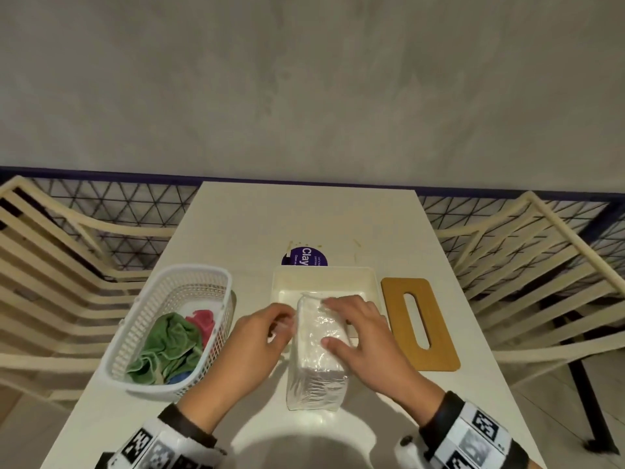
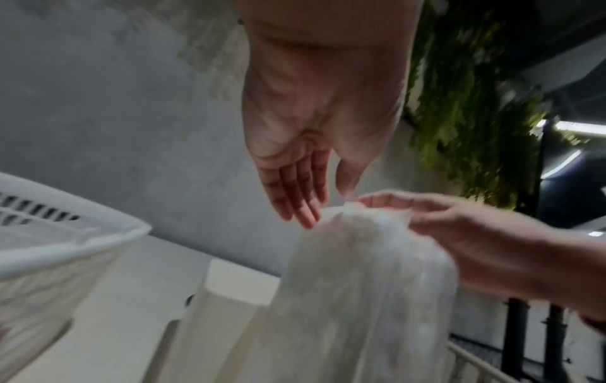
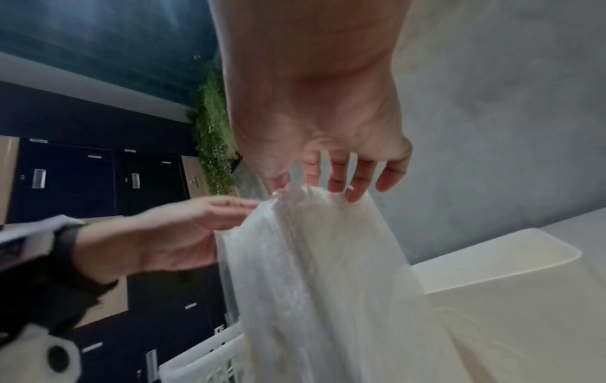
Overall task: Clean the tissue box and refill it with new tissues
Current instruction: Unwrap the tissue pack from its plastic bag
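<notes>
A tissue pack (image 1: 318, 360) in clear plastic wrap stands tilted on the table, its top end leaning over the near edge of the open cream tissue box (image 1: 324, 270). My right hand (image 1: 351, 330) grips the pack's top, fingers curled over the far end and thumb on the front face. In the right wrist view its fingertips (image 3: 354, 194) dig into the wrap of the pack (image 3: 311, 272). My left hand (image 1: 280, 319) is at the pack's upper left edge, and its straight fingers (image 2: 305, 207) touch the wrap (image 2: 360, 285). The box's wooden lid (image 1: 439, 333) with a slot lies flat to the right.
A white plastic basket (image 1: 189, 269) at the left holds a green cloth (image 1: 169, 346), a red cloth (image 1: 203, 319) and a blue one (image 1: 179, 377). A purple round sticker (image 1: 304, 257) lies behind the box. Slatted chairs (image 1: 50, 265) flank the white table (image 1: 304, 214).
</notes>
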The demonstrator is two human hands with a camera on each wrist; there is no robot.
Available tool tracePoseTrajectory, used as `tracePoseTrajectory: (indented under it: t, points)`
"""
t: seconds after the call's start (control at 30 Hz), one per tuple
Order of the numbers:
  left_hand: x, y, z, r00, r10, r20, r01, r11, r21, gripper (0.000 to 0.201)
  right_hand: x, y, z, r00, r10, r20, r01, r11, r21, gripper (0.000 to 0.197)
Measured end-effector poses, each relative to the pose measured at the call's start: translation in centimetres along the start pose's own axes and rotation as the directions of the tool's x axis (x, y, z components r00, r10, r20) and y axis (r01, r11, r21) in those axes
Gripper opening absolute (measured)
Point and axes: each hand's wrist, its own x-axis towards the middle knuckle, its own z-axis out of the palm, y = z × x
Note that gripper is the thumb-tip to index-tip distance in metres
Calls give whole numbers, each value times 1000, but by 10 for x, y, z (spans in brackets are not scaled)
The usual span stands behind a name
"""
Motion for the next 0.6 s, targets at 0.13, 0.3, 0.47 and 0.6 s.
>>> tracePoseTrajectory:
  t: [0.13,0.3,0.47,0.6]
  points:
    - [4,28,0,980,186,64,-190,980,63,45,9,0,-5,996,59,68,-63,997,49,55]
    - [11,27,15,990,93,108,-110,981,161,59,16,-2,-6,992,123,-8,-121,986,118,17]
    - [11,29,16,991,94,96,-105,988,111,62,17,-9,-7,991,76,-111,-61,988,139,11]
    - [11,29,16,990,102,95,-112,989,101,51,13,-8,-7,988,142,-57,-117,942,313,21]
